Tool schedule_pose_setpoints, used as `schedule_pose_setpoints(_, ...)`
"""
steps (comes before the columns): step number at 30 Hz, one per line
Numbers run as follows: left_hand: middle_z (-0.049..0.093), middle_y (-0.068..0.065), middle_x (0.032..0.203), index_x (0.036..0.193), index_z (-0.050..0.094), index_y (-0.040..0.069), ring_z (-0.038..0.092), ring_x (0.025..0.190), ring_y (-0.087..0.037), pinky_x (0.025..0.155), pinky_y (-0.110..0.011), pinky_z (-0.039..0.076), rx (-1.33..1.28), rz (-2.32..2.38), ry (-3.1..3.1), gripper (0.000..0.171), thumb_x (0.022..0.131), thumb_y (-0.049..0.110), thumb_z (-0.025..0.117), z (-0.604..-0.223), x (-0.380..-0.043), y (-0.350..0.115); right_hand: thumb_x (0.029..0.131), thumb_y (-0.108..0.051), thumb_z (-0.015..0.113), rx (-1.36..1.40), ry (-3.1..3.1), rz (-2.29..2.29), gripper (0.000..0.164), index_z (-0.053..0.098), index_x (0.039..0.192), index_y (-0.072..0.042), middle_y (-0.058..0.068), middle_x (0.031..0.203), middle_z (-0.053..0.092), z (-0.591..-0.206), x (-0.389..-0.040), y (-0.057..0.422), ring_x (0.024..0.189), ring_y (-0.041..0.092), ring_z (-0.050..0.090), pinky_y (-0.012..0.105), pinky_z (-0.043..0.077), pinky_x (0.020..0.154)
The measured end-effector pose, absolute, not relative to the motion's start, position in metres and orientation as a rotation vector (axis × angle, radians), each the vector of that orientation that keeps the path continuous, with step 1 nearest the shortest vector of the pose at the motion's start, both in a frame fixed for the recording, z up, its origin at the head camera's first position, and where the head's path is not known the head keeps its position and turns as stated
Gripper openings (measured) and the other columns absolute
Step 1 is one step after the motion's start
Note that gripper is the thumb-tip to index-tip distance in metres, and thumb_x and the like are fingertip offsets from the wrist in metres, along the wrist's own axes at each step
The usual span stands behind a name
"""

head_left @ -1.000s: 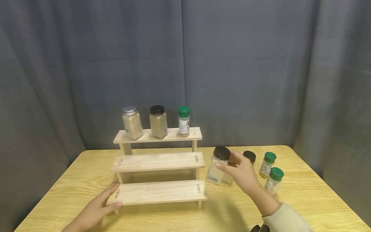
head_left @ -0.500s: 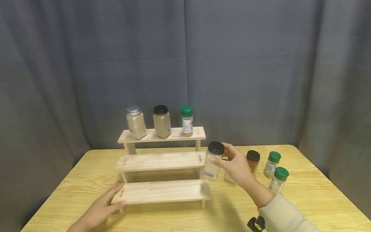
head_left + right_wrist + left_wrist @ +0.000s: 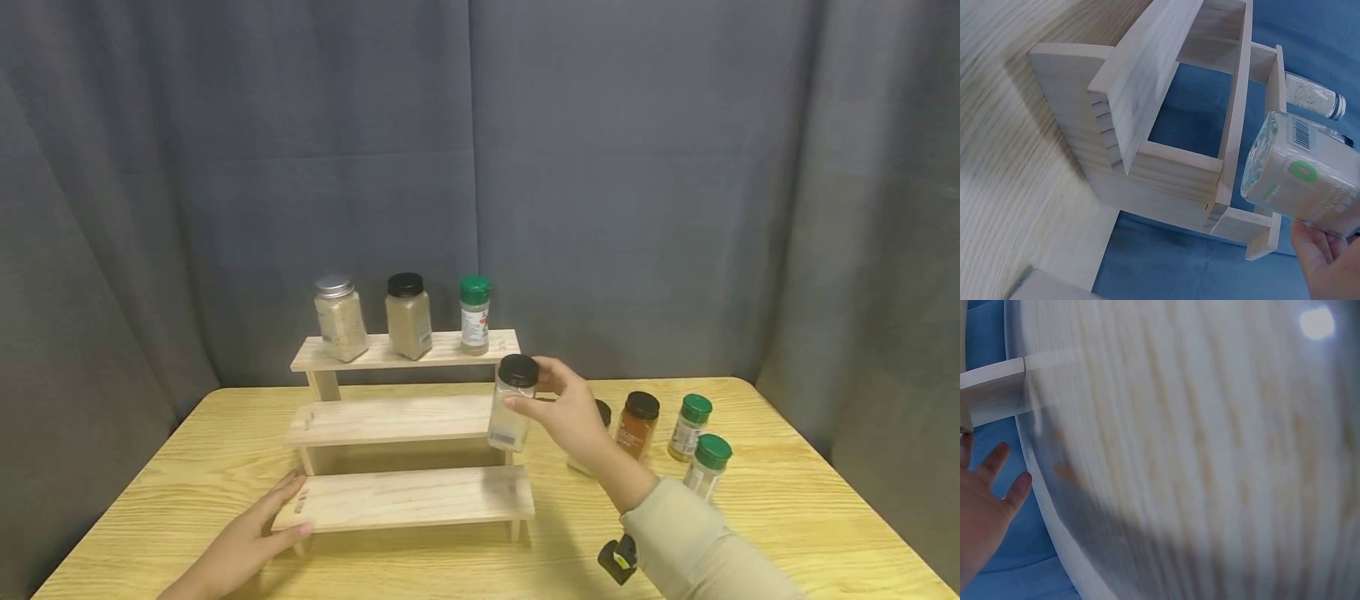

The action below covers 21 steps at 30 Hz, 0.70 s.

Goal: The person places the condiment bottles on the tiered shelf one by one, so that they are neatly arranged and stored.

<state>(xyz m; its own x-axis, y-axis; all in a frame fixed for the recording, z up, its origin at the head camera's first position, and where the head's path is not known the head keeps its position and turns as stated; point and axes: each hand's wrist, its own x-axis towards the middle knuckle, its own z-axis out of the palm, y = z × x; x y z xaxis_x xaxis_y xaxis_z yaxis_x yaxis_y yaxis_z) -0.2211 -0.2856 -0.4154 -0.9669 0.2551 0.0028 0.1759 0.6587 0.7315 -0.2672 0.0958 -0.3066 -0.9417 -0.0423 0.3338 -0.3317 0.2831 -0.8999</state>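
My right hand (image 3: pixel 576 417) holds a spice jar (image 3: pixel 510 414) with a black lid and pale powder, gripping its upper part between thumb and fingers. The jar is raised in front of the right end of the middle shelf on a three-step wooden rack (image 3: pixel 408 496). Its barcode and printed side show in the right wrist view, where the jar (image 3: pixel 1307 178) tilts across the picture beside the rack (image 3: pixel 1147 94). My left hand (image 3: pixel 242 542) touches the left end of the lowest step, fingers extended. In the left wrist view, spread fingers of that hand (image 3: pixel 982 509) appear at the left.
On the top step stand a silver-lidded jar (image 3: pixel 342 325), a black-lidded jar (image 3: pixel 409 325) and a green-capped bottle (image 3: pixel 475 321). Right of the rack are a partly hidden black-lidded jar (image 3: pixel 602 412), a reddish jar (image 3: pixel 636 429) and two green-capped bottles (image 3: pixel 686 433). Grey curtains surround the table.
My right hand has carried the pale jar left and upward, from beside the other jars to the rack's right end. The reddish jar has come into fuller view. The left hand stays put.
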Motion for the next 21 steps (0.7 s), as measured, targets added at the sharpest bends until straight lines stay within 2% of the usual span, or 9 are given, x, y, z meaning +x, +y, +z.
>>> schedule_pose_setpoints(9, 0.011, -0.02, 0.141, 0.136, 0.023, 0.005, 0.01, 0.124, -0.044, 0.088, -0.065, 0.014, 0.38, 1.163, 2.806, 0.071, 0.084, 0.042, 0.051, -0.415, -0.225, -0.286, 0.067, -0.019, 0.075, 0.38, -2.274, 1.727, 0.05, 0.054, 0.112, -0.013, 0.003, 0.096, 0.06, -0.305, -0.276, 0.086, 0.093, 0.018, 0.052, 0.043, 0.037, 0.084)
schedule_pose_setpoints(21, 0.008, -0.02, 0.141, 0.137, 0.021, 0.005, 0.008, 0.124, -0.043, 0.09, -0.064, 0.013, 0.321, 1.205, 2.757, 0.072, 0.083, 0.041, 0.053, -0.412, -0.223, -0.283, 0.066, -0.015, 0.075, 0.368, -2.283, 1.73, 0.049, 0.055, 0.111, -0.012, 0.002, 0.094, 0.061, -0.307, -0.292, 0.071, 0.089, 0.017, 0.053, 0.035, 0.044, 0.075)
